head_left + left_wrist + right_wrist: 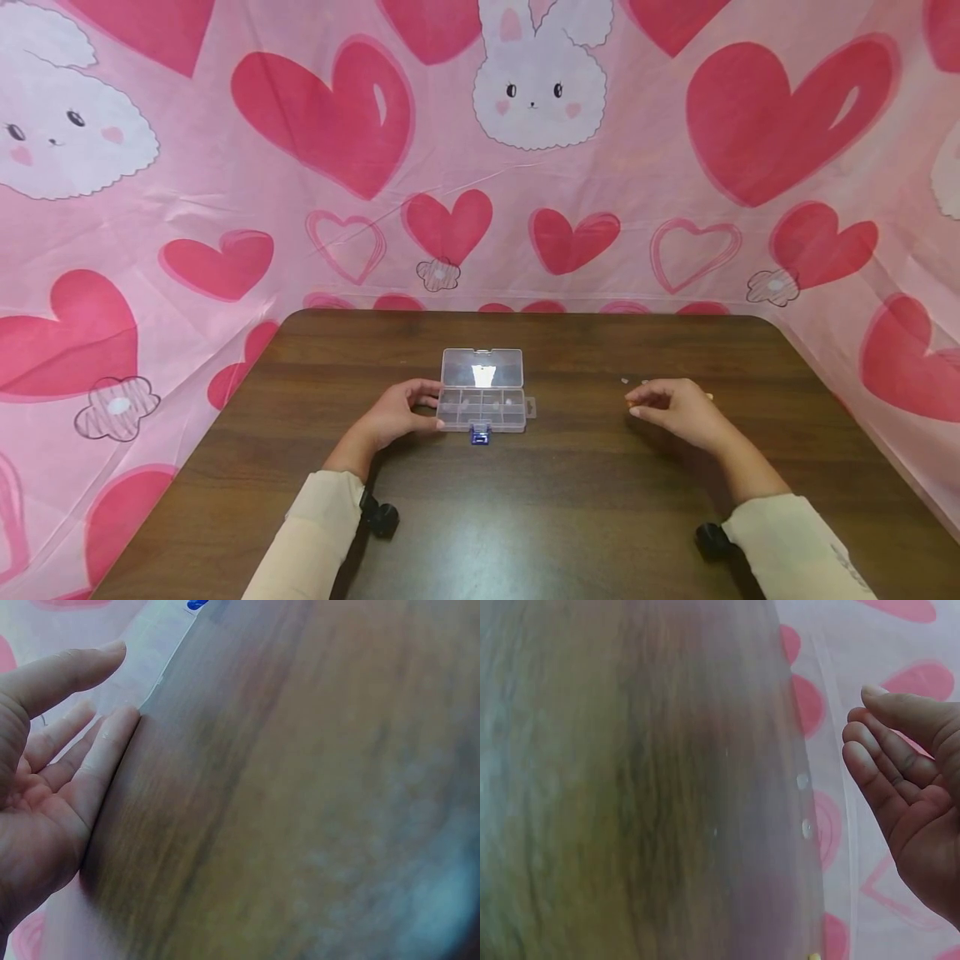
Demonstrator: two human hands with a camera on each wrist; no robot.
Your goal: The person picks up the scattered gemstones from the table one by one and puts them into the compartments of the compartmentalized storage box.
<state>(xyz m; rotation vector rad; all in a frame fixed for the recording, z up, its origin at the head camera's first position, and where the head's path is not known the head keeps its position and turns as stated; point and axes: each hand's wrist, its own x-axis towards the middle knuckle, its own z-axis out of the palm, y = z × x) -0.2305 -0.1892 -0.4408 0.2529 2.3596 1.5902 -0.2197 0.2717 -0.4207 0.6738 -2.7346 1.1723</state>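
Observation:
A clear plastic compartment box [482,411] stands on the table with its lid raised at the back and a blue latch [480,434] at the front. At its left end is my left hand [393,414], fairly straight fingers and thumb touching the side; the left wrist view shows the fingertips [129,714] by the box's edge. Small pale pieces lie in some compartments, too small to name. To the right, my right hand [675,408] pinches a small orange piece [628,403] between thumb and forefinger. In the right wrist view that piece is hidden.
Small clear pieces [802,781] lie on the brown wooden table [570,517] beyond the right hand. A yellowish piece [709,397] sits just behind that hand. Pink cloth [517,183] with hearts and rabbits hangs along the table's back and sides.

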